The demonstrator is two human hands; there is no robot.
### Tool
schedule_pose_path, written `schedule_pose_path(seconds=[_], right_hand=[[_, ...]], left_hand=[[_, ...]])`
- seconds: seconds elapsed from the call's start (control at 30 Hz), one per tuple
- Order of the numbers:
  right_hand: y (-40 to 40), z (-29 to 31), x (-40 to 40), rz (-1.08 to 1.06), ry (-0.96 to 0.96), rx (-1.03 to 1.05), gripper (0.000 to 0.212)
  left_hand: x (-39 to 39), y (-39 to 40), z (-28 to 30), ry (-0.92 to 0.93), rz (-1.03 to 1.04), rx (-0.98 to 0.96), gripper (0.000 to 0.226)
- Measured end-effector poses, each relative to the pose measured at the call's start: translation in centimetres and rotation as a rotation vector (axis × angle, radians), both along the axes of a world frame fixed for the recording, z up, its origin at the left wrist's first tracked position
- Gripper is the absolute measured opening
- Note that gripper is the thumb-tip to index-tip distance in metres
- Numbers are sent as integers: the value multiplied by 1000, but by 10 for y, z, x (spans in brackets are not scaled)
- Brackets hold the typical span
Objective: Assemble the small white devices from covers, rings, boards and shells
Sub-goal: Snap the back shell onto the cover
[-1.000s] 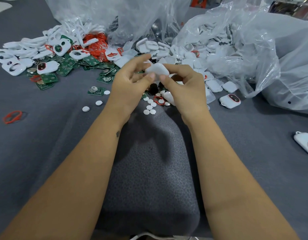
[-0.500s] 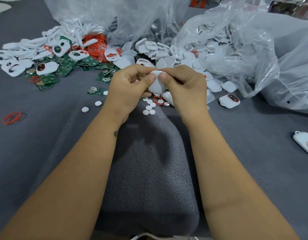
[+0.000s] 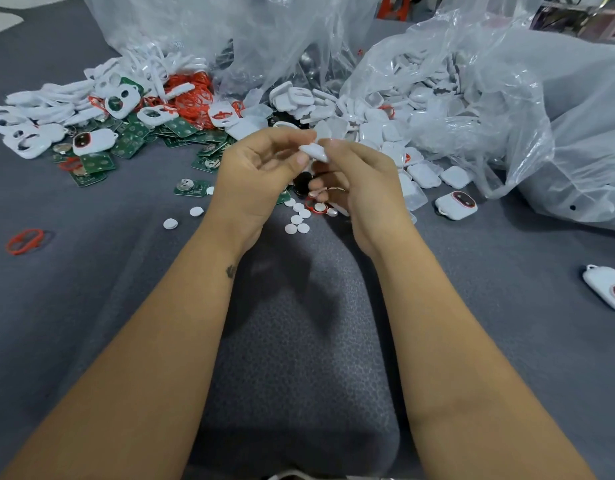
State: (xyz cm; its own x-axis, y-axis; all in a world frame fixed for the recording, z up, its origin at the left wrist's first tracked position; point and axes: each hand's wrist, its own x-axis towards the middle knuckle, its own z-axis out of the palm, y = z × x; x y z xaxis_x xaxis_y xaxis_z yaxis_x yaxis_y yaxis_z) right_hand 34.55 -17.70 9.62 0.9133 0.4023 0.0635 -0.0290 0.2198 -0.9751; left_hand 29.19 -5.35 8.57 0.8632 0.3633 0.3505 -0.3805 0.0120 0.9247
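You pinch one white shell [image 3: 314,152] between your left hand [image 3: 261,174] and right hand [image 3: 359,183], above the bench's middle. Two finished devices [image 3: 455,205] lie toward the right edge; heaps of covers [image 3: 39,133], boards [image 3: 132,145] and rings [image 3: 193,98] await along the far edge.

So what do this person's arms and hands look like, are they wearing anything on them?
Both forearms are bare, with no sleeves, gloves, watch or bracelet in view. The left hand has a small dark tattoo mark on the forearm just below its wrist. The right hand shows no markings; whether it wears a ring cannot be told.
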Motion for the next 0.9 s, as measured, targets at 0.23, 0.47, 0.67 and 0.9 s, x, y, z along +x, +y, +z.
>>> schedule_pose_path(seconds=[0.23, 0.47, 0.67, 0.9], right_hand=[[-3, -1, -1, -28, -137, 29, 38], [-2, -2, 2, 8, -66, 61, 42], [-2, -2, 2, -62, -137, 34, 46], [-3, -4, 1, -70, -135, 26, 43]], left_hand=[[1, 2, 2, 165, 6, -192, 22], [2, 3, -1, 200, -21, -129, 22], [1, 0, 1, 210, -45, -105, 24], [0, -1, 0, 206, -55, -110, 22]])
